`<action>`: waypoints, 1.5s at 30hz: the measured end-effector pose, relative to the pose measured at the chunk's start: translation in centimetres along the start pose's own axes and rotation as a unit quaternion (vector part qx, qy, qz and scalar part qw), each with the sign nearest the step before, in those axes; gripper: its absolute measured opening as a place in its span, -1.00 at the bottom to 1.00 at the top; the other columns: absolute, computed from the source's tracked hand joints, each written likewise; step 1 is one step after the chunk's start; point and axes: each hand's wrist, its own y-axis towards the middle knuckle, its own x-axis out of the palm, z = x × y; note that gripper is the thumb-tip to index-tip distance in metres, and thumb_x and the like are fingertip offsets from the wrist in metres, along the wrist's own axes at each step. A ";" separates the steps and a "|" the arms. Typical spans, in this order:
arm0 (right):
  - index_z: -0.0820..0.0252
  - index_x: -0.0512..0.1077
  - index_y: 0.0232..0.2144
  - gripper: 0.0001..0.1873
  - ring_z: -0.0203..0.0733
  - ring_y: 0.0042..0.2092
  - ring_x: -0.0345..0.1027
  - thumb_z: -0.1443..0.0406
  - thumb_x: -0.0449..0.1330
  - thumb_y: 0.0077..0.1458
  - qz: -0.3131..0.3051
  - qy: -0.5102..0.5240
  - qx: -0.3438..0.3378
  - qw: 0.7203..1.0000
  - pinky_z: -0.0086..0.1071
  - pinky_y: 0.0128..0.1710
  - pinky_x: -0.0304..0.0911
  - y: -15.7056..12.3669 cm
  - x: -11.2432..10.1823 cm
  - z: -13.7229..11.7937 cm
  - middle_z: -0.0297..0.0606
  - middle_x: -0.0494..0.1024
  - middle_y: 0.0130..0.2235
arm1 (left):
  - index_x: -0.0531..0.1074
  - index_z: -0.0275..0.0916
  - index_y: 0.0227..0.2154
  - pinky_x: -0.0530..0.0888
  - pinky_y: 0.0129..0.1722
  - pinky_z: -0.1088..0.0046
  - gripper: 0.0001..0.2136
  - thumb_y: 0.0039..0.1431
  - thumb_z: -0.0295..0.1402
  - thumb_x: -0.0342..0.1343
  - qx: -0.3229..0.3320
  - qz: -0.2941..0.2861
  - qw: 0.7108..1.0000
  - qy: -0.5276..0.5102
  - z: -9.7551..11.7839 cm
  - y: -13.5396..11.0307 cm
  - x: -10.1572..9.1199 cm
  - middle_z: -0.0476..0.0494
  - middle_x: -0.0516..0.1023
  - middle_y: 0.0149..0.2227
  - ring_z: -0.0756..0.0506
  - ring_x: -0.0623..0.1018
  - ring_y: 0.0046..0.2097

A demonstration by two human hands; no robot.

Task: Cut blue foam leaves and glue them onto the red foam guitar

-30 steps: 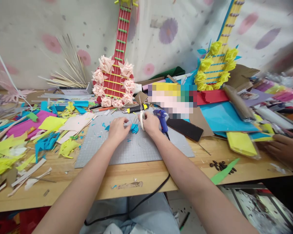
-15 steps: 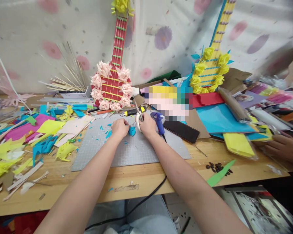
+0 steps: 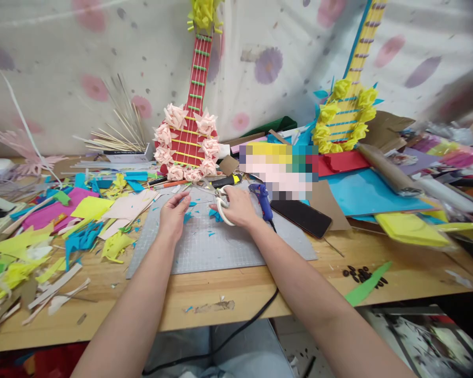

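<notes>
White-handled scissors [image 3: 222,211] are in my right hand [image 3: 240,207], whose fingers are closed about the handles. Their blades point left, over the grey cutting mat [image 3: 220,252]. My left hand [image 3: 173,214] is apart from them, above the mat's left part, its thumb and fingertips pinched together; anything between them is too small to make out. A blue paper piece [image 3: 213,213] shows just under the right fingertips, partly hidden. Small blue scraps [image 3: 187,217] lie beside the left hand. The blue glue gun [image 3: 263,201] lies close to the right of my right hand.
A black phone [image 3: 301,216] and dark beads [image 3: 364,275] lie to the right. Behind stand a red paper guitar [image 3: 189,139] and a yellow one [image 3: 345,118]. Paper scraps [image 3: 92,209] crowd the left. The glue gun's cord [image 3: 256,317] hangs over the table edge.
My hands have moved apart, the left one to the left away from the blue paper piece. The scissors have swung to point left. At far right another person's hand has left view.
</notes>
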 end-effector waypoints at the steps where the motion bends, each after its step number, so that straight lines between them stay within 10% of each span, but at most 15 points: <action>1: 0.19 0.31 -0.20 -0.56 -0.08 -0.13 0.31 -0.02 0.05 0.03 -0.004 -0.012 -0.014 1.000 -0.29 -0.18 0.05 -0.1 0.1 -0.2 -0.14 0.48 -0.17 | 0.48 -0.23 -0.42 0.37 -0.35 0.50 -0.65 -0.38 -0.25 0.31 -0.008 -0.008 1.000 -0.013 0.0 -0.2 -0.1 -0.02 0.50 -0.43 0.03 0.44 -0.39; 16: 0.20 0.31 -0.19 -0.56 -0.08 -0.11 0.27 -0.02 0.04 0.06 -0.031 -0.022 -0.073 0.997 -0.27 -0.13 -0.02 -0.4 1.1 -0.7 -0.14 0.47 -0.17 | 0.53 -0.24 -0.54 0.33 -0.27 0.47 -0.78 -0.37 -0.31 0.34 -0.010 -0.101 0.995 -0.020 -1.5 -0.4 -0.1 -0.04 0.54 -0.45 0.00 0.45 -0.37; 45: 0.21 0.28 -0.22 -0.74 -0.16 -0.26 0.38 0.17 0.04 0.08 -0.117 -0.010 -0.005 0.993 -0.41 -0.37 0.06 -0.5 1.2 -1.6 -0.16 0.52 -0.26 | 0.55 -0.23 -0.52 0.28 -0.33 0.48 -0.73 -0.43 -0.32 0.35 -0.027 -0.086 0.996 -0.009 -1.6 -0.3 0.0 -0.02 0.52 -0.50 0.04 0.37 -0.43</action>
